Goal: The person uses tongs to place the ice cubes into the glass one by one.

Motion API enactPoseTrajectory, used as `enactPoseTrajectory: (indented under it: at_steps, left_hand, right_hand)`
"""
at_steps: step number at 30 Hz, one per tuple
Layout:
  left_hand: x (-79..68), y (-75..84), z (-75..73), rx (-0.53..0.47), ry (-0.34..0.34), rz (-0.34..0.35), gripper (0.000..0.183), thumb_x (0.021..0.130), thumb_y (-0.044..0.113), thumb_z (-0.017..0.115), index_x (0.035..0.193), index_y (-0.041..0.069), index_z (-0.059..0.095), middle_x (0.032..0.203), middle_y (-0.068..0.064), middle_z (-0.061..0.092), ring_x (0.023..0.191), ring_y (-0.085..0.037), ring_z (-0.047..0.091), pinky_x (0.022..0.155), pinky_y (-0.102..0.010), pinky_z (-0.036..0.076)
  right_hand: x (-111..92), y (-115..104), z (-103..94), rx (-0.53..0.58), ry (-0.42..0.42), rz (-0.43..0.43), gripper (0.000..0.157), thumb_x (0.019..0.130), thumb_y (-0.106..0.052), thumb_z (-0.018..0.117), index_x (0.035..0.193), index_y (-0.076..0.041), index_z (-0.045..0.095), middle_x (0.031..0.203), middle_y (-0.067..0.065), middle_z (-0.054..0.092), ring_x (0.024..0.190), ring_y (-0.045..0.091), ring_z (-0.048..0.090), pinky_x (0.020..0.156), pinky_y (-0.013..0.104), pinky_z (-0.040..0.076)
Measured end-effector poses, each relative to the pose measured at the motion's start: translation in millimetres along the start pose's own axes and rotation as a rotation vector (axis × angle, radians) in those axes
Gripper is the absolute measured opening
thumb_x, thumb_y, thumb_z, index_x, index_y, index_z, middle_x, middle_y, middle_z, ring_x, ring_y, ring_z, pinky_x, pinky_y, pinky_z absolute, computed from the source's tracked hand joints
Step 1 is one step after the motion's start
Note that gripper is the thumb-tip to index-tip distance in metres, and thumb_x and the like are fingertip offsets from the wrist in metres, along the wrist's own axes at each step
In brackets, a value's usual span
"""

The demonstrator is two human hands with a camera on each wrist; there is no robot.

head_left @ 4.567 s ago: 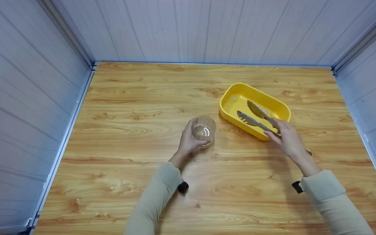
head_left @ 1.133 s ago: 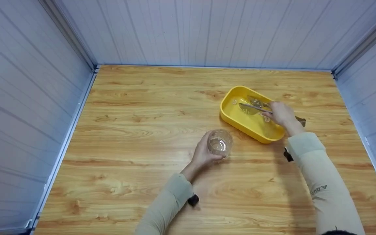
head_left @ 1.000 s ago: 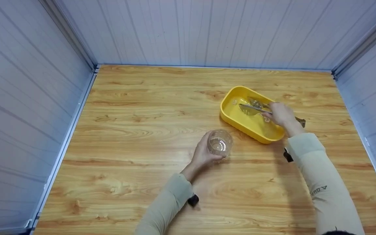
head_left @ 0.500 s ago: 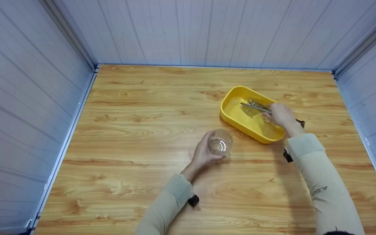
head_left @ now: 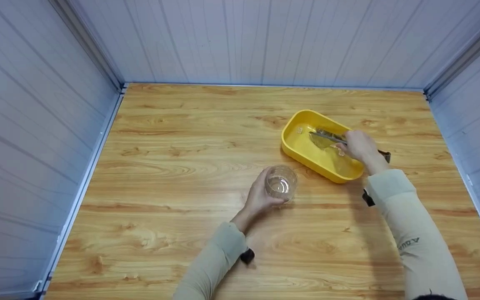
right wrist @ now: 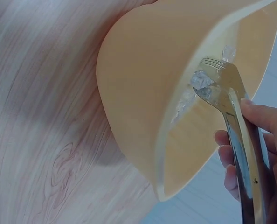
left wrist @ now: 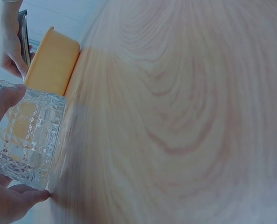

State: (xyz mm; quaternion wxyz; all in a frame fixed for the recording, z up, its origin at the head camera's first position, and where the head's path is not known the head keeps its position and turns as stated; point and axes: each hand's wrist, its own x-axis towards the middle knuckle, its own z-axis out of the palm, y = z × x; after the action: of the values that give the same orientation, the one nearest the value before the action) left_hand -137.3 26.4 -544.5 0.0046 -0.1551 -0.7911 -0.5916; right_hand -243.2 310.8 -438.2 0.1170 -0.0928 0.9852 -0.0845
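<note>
Left hand (head_left: 260, 193): fingers and thumb clamp opposite sides of a clear, patterned round glass tumbler (head_left: 281, 185), held upright at the wood-grain tabletop (head_left: 173, 175). Beyond and to the right of these fingers, near the tumbler but apart from it, sits a yellow rectangular plastic container (head_left: 313, 166) with rounded corners. One clear, ice-like lump (head_left: 299, 130) lies inside, at the end farthest from the right-hand fingers. Shiny metal tongs (right wrist: 243, 140) with a fork-shaped head extend leftward from those fingers into the container; a second clear lump (right wrist: 201, 80) lies between the tips, its clamping undeterminable. Right hand (head_left: 358, 146): fingers and thumb grip the tongs.
</note>
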Motion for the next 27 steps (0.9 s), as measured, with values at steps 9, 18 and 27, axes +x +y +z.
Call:
enactPoseTrajectory:
  at_steps: [9,18,27]
  left_hand:
    - [0.5,0.1,0.5,0.007,-0.003,-0.014,0.094,0.051,0.014,0.083,0.131,0.004,0.035,0.126,-0.008,0.046,0.116,-0.02,0.042,0.099,-0.031,0.031]
    - [0.5,1.5,0.1,0.016,-0.002,-0.018,0.094,0.05,0.01,0.083,0.131,0.002,0.035,0.125,-0.01,0.047,0.115,-0.021,0.042,0.099,-0.03,0.031]
    - [0.1,0.3,0.9,0.01,0.005,-0.026,0.095,0.05,0.011,0.083,0.131,0.002,0.035,0.126,-0.009,0.047,0.115,-0.021,0.043,0.099,-0.03,0.032]
  right_hand:
    - [-2.6,2.1,-1.0,-0.004,0.04,0.002,0.025,0.086,-0.016,0.056,0.096,0.006,0.06,0.085,0.022,0.06,0.058,0.024,0.052,0.046,0.036,0.041]
    - [-4.2,2.7,-1.8,-0.044,0.08,-0.005,0.02,0.085,-0.014,0.057,0.089,0.004,0.062,0.079,0.019,0.06,0.057,0.024,0.05,0.046,0.036,0.041]
    - [-5.1,1.6,-6.4,-0.055,0.079,-0.007,0.021,0.084,-0.015,0.057,0.09,0.004,0.062,0.077,0.019,0.059,0.055,0.024,0.05,0.044,0.036,0.04]
